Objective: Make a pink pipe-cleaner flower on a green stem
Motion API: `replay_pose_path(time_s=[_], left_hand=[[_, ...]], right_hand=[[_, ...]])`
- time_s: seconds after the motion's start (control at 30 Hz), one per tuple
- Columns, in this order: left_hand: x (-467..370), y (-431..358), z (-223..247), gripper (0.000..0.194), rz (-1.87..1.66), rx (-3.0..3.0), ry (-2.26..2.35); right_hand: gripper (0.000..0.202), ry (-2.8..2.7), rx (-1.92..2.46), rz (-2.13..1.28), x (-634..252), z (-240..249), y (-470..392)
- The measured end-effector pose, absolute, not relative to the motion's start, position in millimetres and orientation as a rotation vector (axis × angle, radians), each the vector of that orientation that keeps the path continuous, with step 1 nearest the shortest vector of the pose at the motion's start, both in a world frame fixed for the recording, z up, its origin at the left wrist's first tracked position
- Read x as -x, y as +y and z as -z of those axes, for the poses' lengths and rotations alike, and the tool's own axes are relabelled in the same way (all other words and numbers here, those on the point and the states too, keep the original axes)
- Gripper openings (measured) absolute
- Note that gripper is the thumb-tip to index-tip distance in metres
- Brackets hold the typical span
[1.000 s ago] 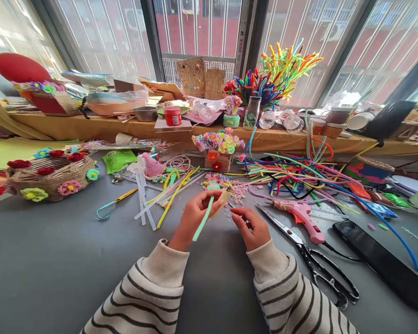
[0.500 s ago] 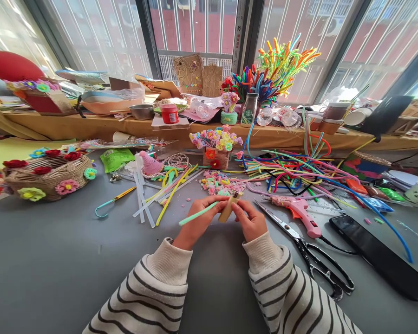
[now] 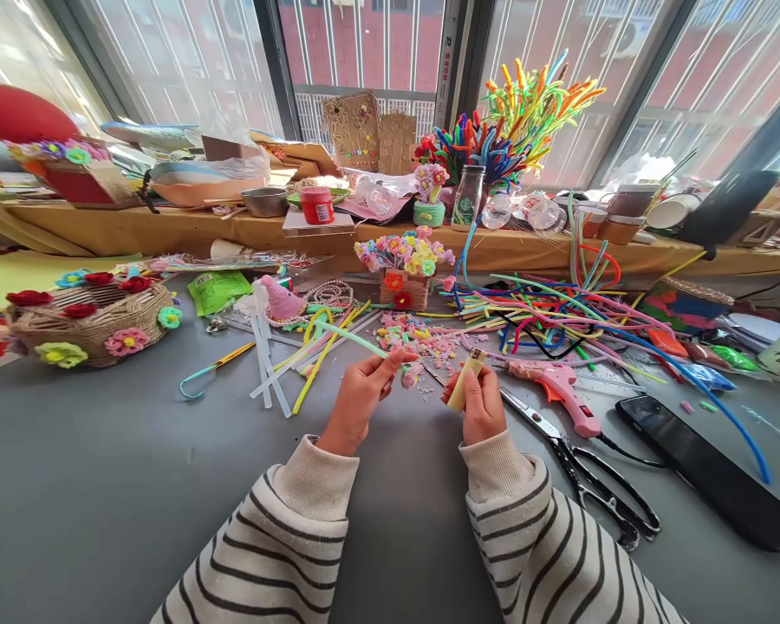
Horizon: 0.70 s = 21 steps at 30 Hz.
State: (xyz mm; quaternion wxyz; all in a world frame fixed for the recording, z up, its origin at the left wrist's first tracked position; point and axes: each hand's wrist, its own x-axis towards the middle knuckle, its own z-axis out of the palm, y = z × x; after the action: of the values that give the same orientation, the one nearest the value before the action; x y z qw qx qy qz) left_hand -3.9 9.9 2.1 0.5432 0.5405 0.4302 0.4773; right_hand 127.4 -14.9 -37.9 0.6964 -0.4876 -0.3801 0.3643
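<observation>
My left hand point(image 3: 357, 399) is closed in a pinch on a pale green pipe cleaner point(image 3: 354, 338), whose long end slants up and to the left. A small pink flower point(image 3: 412, 375) shows just right of those fingers, seemingly at the pipe cleaner's other end. My right hand point(image 3: 482, 406) is wrapped round a yellowish lighter point(image 3: 466, 380), held tilted with its metal top up; no flame is visible. Space separates the two hands above the grey table point(image 3: 406, 503). Behind them lies a heap of pink, yellow and green clippings point(image 3: 422, 336).
Right of my right hand lie large scissors point(image 3: 552, 433), a pink glue gun point(image 3: 559, 390) and a black phone point(image 3: 708, 477). Pipe cleaners point(image 3: 526, 312) are piled behind. Glue sticks point(image 3: 260, 364), a crochet hook point(image 3: 224, 357) and a twine basket point(image 3: 91, 325) sit leftward.
My hands have moved apart. The left moved slightly left and the pipe cleaner swung upward, exposing the pink flower. The right moved right with the lighter.
</observation>
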Motion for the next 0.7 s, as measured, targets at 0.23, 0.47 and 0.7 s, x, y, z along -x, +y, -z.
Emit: replay_pose_path(time_s=[0.23, 0.47, 0.7], left_hand=[[1, 7, -6, 0.031, -0.787, -1.424, 1.002], [0, 1, -9, 0.023, -0.531, -1.439, 0.874], [4, 3, -9, 0.028, -0.344, -1.501, 0.775]], right_hand=[[0.029, -0.899, 1.007, -0.837, -126, 37, -15], [0.038, -0.876, 1.125, -1.118, -124, 28, -20], [0.03, -0.816, 1.089, -1.129, -126, 31, -21]])
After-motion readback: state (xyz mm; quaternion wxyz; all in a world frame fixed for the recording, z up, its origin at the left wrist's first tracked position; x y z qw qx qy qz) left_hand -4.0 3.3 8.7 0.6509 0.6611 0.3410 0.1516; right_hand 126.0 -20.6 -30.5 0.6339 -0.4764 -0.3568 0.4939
